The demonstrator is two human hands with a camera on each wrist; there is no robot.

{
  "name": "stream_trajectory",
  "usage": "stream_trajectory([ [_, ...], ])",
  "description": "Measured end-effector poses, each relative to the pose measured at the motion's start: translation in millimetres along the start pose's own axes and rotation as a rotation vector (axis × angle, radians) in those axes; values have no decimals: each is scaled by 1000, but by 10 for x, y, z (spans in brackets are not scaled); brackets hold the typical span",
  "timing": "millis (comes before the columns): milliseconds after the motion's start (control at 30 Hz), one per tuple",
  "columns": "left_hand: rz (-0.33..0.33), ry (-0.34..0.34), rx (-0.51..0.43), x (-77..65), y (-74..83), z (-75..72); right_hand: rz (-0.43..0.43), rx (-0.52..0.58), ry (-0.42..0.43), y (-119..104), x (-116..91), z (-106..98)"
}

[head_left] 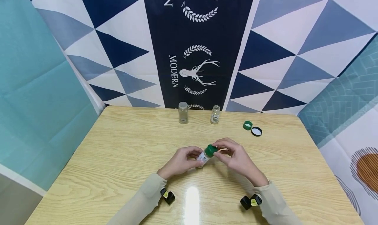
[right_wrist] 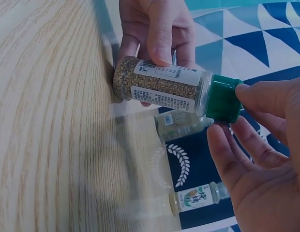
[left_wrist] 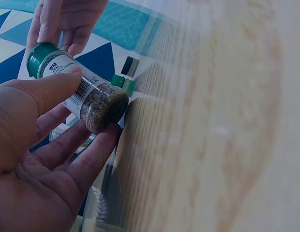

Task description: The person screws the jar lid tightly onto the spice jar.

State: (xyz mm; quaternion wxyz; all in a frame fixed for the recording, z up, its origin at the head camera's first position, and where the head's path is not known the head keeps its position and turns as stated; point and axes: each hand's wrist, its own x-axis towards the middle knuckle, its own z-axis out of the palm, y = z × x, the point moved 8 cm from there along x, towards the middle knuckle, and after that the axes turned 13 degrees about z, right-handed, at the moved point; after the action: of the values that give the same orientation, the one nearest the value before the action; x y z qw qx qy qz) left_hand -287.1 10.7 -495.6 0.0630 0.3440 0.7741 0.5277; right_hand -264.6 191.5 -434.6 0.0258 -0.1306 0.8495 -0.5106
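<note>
A clear spice jar (head_left: 202,158) of small tan seeds, with a white label, leans over the table, its green cap (head_left: 211,150) up and to the right. My left hand (head_left: 183,162) grips the body, thumb on the label and fingers beneath, as the left wrist view shows. At the cap, my right hand (head_left: 236,155) holds the green rim between thumb and fingers. In the right wrist view the cap (right_wrist: 224,98) sits on the jar's neck, and seeds (right_wrist: 170,87) fill much of the jar. The jar's base is close to the tabletop.
Toward the back of the wooden table (head_left: 118,146) stand a square glass jar (head_left: 183,114) and a smaller labelled jar (head_left: 215,115) without a lid. At the back right lie a green lid (head_left: 247,125) and a black lid (head_left: 256,131). A patterned cloth (head_left: 124,47) hangs behind.
</note>
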Motion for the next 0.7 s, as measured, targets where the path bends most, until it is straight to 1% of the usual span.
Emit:
stream_trajectory([
  [300, 5, 1, -3, 10, -12, -4, 45, -54, 41, 39, 28, -37],
  [400, 8, 3, -5, 11, -11, -2, 48, -57, 58, 51, 33, -70],
  [533, 12, 0, 4, 11, -6, -3, 7, -19, 47, 18, 21, -82],
  [700, 15, -2, 4, 8, -1, -1, -48, 9, -7, -39, -3, -30],
])
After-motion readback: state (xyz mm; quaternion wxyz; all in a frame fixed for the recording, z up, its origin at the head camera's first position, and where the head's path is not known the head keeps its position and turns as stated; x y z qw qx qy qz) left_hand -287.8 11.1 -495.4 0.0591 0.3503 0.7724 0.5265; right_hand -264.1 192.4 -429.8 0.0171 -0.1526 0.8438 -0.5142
